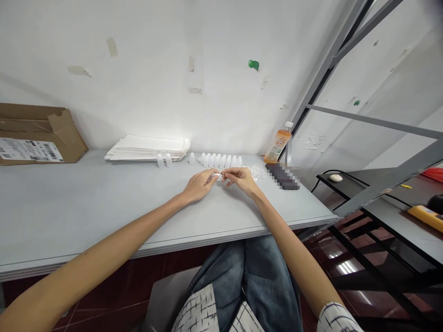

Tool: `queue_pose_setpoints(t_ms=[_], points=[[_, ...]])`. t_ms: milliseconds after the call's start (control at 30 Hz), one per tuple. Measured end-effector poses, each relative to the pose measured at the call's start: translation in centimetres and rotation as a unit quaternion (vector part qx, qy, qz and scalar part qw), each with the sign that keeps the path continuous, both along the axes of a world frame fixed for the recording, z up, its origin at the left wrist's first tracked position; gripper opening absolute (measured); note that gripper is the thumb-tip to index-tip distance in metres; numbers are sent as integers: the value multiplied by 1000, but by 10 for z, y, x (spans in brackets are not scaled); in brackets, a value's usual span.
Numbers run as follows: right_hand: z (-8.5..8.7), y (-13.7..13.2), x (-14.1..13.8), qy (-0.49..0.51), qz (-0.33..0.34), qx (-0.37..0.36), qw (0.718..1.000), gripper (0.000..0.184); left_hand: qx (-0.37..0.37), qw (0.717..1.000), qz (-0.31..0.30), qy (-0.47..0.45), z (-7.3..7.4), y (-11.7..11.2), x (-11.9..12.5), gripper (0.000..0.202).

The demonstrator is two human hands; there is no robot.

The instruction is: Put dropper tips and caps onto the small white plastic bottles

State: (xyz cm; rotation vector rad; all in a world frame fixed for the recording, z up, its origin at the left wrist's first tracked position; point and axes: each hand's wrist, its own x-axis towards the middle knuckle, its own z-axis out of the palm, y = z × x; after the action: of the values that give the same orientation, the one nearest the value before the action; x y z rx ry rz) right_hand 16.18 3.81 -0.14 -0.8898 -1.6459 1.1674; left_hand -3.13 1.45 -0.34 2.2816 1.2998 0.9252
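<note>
My left hand (200, 184) and my right hand (239, 179) meet over the grey table (86, 203), fingers pinched together on a small white piece (218, 175) held between them. Just beyond them stands a row of several small white dropper bottles (220, 160). Two more small bottles (164, 160) stand apart to the left, in front of a stack of flat white cartons (148, 147). A little heap of small white parts (256, 172) lies to the right of my right hand.
A brown cardboard box (34, 133) sits at the far left. An orange drink bottle (278, 143) and a dark flat object (283, 176) stand at the table's right end. A grey metal frame (363, 120) and a dark side table (387, 203) lie to the right.
</note>
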Motion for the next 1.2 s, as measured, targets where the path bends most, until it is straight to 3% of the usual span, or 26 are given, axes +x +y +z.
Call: queue_pose_setpoints(t_ms=[833,1200], points=[[-2,2,0,-7,0,8,1000,27,-10,1000,3,10,1,1,1,37],[-3,0,-1,-61,-2,19,998,20,-1,999,-18,29,-5,8,-2,36]])
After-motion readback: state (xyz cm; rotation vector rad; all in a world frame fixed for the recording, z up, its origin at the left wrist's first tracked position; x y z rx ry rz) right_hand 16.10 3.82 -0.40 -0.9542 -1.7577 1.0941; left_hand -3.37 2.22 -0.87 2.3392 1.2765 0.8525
